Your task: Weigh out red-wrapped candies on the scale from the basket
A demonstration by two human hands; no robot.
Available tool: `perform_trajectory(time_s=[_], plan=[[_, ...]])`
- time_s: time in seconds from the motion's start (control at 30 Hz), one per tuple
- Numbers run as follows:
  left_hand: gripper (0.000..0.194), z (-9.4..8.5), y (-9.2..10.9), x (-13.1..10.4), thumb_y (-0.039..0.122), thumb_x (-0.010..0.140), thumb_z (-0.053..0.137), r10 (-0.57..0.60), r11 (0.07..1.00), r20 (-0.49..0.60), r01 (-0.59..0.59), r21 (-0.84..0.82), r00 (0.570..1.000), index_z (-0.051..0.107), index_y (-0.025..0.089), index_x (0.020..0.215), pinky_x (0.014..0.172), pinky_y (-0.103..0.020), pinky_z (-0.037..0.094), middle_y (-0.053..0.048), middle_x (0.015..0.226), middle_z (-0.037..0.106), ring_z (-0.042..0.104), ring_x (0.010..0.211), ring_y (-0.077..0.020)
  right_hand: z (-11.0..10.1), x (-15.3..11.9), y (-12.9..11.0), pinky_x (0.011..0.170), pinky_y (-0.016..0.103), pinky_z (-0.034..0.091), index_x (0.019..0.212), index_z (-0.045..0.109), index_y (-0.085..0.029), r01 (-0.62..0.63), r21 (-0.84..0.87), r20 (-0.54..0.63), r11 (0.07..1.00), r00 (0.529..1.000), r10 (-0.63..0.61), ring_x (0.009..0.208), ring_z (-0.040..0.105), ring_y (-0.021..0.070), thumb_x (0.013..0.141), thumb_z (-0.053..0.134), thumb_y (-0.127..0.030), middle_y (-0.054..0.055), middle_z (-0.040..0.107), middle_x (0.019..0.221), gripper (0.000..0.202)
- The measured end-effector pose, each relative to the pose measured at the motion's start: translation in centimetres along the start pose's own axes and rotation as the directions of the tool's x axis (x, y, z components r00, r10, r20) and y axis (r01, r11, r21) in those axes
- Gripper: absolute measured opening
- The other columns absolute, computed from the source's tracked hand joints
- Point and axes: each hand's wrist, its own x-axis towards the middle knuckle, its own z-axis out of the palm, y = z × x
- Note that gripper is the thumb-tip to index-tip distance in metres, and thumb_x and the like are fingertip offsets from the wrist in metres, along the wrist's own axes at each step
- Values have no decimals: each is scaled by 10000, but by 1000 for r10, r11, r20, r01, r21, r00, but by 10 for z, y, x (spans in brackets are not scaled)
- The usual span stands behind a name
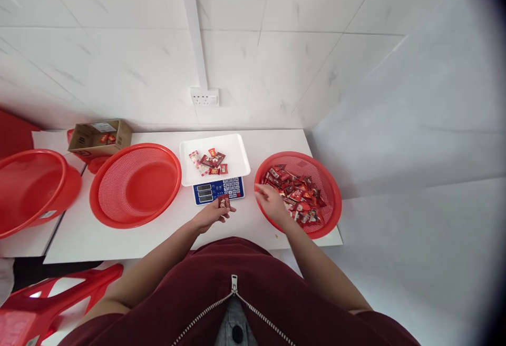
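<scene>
My left hand [213, 214] holds a dark red candy packet [223, 202] just in front of the blue scale [219, 190]. On the scale rests a white tray [237, 156] with several small packets [213, 159] in red, brown and pink. Over the left rim of the right red basket [337, 198] is my right hand [271, 203], its fingers bent together; whatever they hold, if anything, is too small to make out. Many red wrapped packets [302, 193] fill that basket.
A red mesh basket [136, 185] stands left of the scale. Behind it is a cardboard box [89, 148] with a few red packets. Another red basket [31, 190] is at the far left, above a red plastic stool [51, 304]. A socket [204, 97] is on the wall.
</scene>
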Motion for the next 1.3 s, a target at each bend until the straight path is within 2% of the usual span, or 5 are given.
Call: perform_trajectory(time_s=[0.2,0.47,0.93,1.13,1.3], plan=[[149,18,1,0,236,714,611,137,948,142,-171,269,980,642,176,847,560,-242,382,-44,830,659,523,679,-136,35,-1,-48,672,291,515,1027,653,-199,-147,323,390,935,921,11,741,637,162,803,577,-335,49,684,925,272],[249,6,-3,-9,397,751,621,131,958,54,-140,249,990,620,164,842,575,-251,391,-47,810,657,515,636,-125,39,1,-43,648,302,500,817,587,-196,-336,406,516,850,852,90,682,658,174,767,604,-365,7,672,719,177],[276,-17,-2,-7,423,772,618,230,938,-112,-189,292,967,648,163,860,550,-249,394,-35,712,644,518,591,-133,56,18,-48,517,239,435,711,557,-181,-424,397,499,814,844,196,556,541,111,683,666,-450,-26,584,622,291],[232,-60,7,9,276,757,656,402,882,-416,-222,416,816,642,226,983,866,-337,433,-81,1022,628,553,1011,-256,51,29,-47,551,240,439,753,571,-186,-440,389,440,809,861,256,604,549,115,709,631,-445,-15,601,691,269],[401,-104,15,13,213,763,647,476,841,-546,-176,511,689,573,230,1156,1103,-395,237,-105,1456,360,152,1411,-318,43,23,-40,584,252,446,774,572,-180,-449,390,443,804,857,263,636,559,126,717,610,-478,-5,612,714,306]])
